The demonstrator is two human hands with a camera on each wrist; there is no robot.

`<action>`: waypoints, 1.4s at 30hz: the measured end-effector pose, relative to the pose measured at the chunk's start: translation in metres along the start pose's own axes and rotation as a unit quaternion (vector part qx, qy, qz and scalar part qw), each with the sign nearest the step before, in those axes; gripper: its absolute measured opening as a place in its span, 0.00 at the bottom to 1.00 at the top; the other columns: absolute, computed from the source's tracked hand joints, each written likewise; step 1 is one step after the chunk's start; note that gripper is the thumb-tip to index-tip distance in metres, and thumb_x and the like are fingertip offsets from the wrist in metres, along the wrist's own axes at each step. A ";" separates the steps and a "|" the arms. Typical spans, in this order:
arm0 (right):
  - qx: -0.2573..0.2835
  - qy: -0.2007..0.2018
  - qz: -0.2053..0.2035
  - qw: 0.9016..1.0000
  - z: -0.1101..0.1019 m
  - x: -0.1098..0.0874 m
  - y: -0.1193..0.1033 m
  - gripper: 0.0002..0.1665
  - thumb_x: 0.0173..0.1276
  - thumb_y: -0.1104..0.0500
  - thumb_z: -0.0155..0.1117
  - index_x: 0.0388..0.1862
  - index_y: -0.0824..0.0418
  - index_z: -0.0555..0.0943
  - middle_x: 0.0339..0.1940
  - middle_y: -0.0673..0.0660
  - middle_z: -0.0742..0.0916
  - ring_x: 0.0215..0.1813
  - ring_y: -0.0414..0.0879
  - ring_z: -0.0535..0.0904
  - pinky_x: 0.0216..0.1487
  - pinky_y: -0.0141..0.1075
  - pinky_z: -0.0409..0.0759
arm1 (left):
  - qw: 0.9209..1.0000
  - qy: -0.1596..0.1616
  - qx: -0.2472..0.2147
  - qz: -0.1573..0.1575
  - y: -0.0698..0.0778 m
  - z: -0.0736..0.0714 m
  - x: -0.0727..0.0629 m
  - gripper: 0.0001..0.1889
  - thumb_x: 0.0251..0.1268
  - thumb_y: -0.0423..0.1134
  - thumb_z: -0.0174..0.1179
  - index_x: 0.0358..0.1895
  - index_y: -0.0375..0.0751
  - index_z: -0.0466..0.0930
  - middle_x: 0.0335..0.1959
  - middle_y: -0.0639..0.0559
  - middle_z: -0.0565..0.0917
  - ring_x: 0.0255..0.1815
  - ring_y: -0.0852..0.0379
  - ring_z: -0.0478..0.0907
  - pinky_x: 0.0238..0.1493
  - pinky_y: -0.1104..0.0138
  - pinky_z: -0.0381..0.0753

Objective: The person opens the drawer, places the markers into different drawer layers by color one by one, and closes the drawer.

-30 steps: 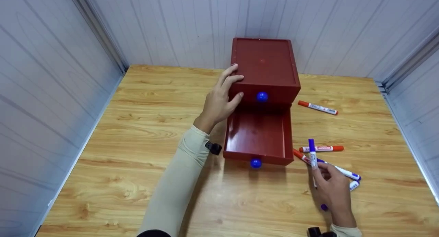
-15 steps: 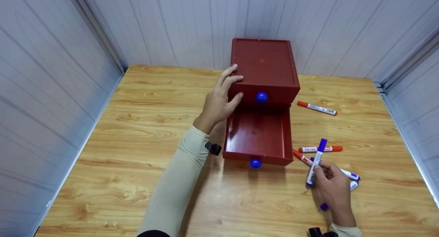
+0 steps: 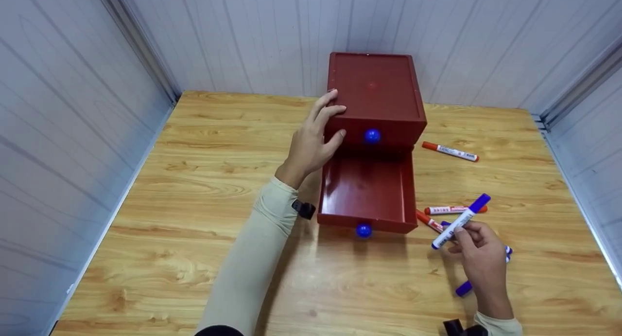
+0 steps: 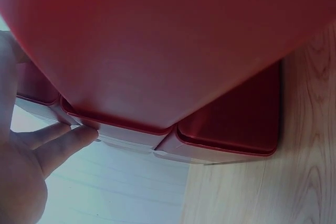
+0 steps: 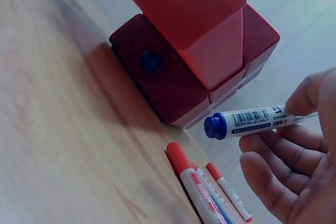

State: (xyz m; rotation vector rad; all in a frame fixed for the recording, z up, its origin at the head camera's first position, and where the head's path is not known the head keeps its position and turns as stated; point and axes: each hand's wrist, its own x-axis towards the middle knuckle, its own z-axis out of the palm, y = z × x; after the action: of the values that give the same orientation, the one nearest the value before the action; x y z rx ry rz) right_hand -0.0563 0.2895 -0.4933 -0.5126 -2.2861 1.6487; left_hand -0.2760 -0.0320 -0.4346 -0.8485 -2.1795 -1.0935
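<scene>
My right hand (image 3: pixel 483 260) pinches a white marker with a blue cap (image 3: pixel 449 235) between thumb and fingers, above the table. It tilts, cap pointing to the upper right in the head view. In the right wrist view the blue end plug of that marker (image 5: pixel 252 123) faces left. My left hand (image 3: pixel 308 149) rests on the upper left edge of a dark red drawer cabinet (image 3: pixel 376 85), fingers spread on top and thumb at the front. Below the top drawer, another drawer (image 3: pixel 364 190) is pulled out, with nothing in it and a blue knob (image 3: pixel 364 230) on its front.
Right of the cabinet lie several markers: a red-capped one (image 3: pixel 450 151) farther back, another red one (image 3: pixel 440 210), and a slanted red one (image 3: pixel 429 221) by the drawer corner. A blue cap (image 3: pixel 464 288) shows beside my right wrist. Panelled walls (image 3: pixel 243 39) enclose the wooden table (image 3: pixel 194 204).
The marker in my right hand has turned clockwise, from nearly upright to slanting up to the right. That hand has shifted slightly right. My left hand has stayed on the cabinet.
</scene>
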 end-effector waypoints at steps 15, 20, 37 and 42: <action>0.143 0.029 -0.010 0.989 0.003 0.009 -0.010 0.07 0.70 0.72 0.59 0.46 0.72 0.77 0.32 0.56 0.87 0.27 0.47 0.84 0.28 0.34 0.83 | 1.000 0.003 0.000 0.001 0.000 0.001 0.000 0.21 0.67 0.41 0.62 0.63 0.49 0.74 0.76 0.58 0.63 0.74 0.65 0.60 0.32 0.60 0.77; 0.228 0.052 -0.033 0.972 0.004 0.013 -0.016 0.06 0.69 0.75 0.59 0.44 0.72 0.77 0.33 0.60 0.87 0.30 0.47 0.86 0.30 0.37 0.84 | 1.000 0.002 0.003 0.000 0.000 0.001 0.001 0.22 0.66 0.40 0.62 0.62 0.49 0.74 0.76 0.57 0.63 0.74 0.66 0.59 0.34 0.59 0.79; 0.234 0.037 -0.103 0.966 0.008 0.026 -0.046 0.07 0.71 0.71 0.60 0.46 0.74 0.76 0.35 0.66 0.85 0.31 0.50 0.86 0.32 0.37 0.84 | 1.000 0.003 -0.003 -0.006 -0.001 0.001 -0.001 0.22 0.67 0.41 0.62 0.63 0.49 0.73 0.77 0.59 0.62 0.74 0.66 0.58 0.34 0.60 0.78; 0.242 0.053 -0.110 0.963 0.011 0.029 -0.053 0.06 0.70 0.72 0.59 0.44 0.72 0.77 0.35 0.65 0.84 0.31 0.49 0.84 0.31 0.36 0.83 | 1.000 0.004 0.000 -0.006 -0.001 0.001 0.000 0.22 0.67 0.41 0.62 0.63 0.49 0.73 0.76 0.58 0.62 0.73 0.66 0.60 0.33 0.61 0.77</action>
State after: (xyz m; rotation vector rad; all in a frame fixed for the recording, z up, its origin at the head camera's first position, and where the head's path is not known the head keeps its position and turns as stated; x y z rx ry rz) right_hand -0.0936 0.2774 -0.4455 -0.2162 -1.7024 1.9190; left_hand -0.2763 -0.0315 -0.4358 -0.8302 -2.1798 -1.1023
